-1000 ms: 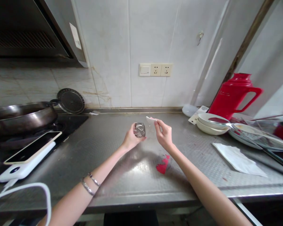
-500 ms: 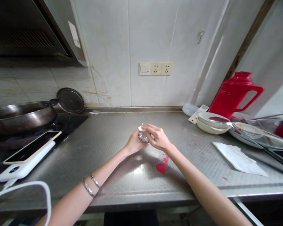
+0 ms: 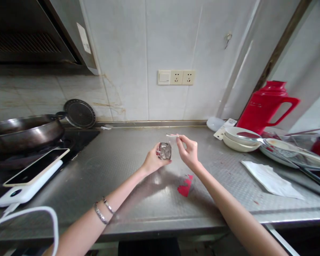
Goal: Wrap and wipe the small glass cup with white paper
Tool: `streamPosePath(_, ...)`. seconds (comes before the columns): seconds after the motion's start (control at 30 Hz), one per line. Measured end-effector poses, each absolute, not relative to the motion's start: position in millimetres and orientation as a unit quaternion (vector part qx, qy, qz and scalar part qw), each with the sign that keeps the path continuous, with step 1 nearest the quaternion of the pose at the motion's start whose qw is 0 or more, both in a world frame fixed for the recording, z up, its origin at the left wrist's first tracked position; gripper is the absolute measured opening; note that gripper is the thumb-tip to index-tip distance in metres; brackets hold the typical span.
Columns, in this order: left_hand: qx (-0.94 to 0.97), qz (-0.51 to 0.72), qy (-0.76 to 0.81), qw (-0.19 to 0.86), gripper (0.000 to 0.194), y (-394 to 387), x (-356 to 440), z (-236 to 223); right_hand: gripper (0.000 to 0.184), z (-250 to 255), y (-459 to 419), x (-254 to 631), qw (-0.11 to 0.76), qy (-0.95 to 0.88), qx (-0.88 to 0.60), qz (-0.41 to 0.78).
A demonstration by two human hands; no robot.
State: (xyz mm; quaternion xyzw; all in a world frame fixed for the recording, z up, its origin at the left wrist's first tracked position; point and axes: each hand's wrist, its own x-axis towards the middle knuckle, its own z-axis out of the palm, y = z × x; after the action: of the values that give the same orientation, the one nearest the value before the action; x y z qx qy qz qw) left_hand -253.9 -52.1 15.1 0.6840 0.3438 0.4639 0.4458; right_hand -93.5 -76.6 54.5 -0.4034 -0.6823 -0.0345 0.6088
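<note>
My left hand (image 3: 152, 160) is closed around a small clear glass cup (image 3: 165, 151), held tilted on its side above the counter. Red and dark marks show on the glass near my fingers. To the right of it, my right hand (image 3: 188, 151) pinches a thin white piece (image 3: 172, 135) between thumb and fingers. That piece sticks out to the left, apart from the glass; whether it is folded tissue or something stiffer I cannot tell. Below the hands, a torn red paper-like patch (image 3: 185, 186) lies on the metal counter (image 3: 117, 153).
At left, a steel pan (image 3: 26, 129) sits on the stove, near a phone (image 3: 37, 167) and a white power bank (image 3: 29, 185) with a cable. On the right are a white napkin (image 3: 272, 179), stacked bowls (image 3: 240, 142) and a red thermos (image 3: 266, 106).
My right hand has drawn back to the right from the glass, taking the white piece with it. The glass, still in my left hand, now shows more of its side.
</note>
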Motion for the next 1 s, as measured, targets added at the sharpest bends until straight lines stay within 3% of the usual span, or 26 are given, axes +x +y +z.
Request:
streamPosePath(0.17,0.691,0.465,0.332,0.443,0.071,-54.0,-253.8,16.5,0.025,47.6,-71.5,-98.4,0.514,-0.764,-0.391,0.003)
streamPosePath(0.43,0.703,0.479,0.342,0.399,0.07,-48.3,-254.0,12.8,0.034,40.6,-76.9,-109.7,0.509,-0.8,-0.314,-0.049)
streamPosePath(0.57,0.697,0.499,0.325,0.4,0.06,-46.1,-254.4,15.0,0.036,43.0,-80.5,-110.4,0.496,-0.82,-0.277,-0.077)
streamPosePath(0.7,0.702,0.484,0.36,0.379,0.044,-46.8,-255.1,20.3,0.029,48.5,-87.7,-110.3,0.53,-0.808,-0.257,-0.034)
streamPosePath(0.87,0.682,0.486,0.347,0.422,0.057,-49.7,-254.1,19.1,0.025,53.9,-84.1,-105.5,0.639,-0.665,-0.387,0.01)
streamPosePath(1.0,0.681,0.481,0.338,0.438,0.059,-53.5,-252.3,16.3,0.025,49.1,-75.1,-104.2,0.598,-0.685,-0.416,0.016)
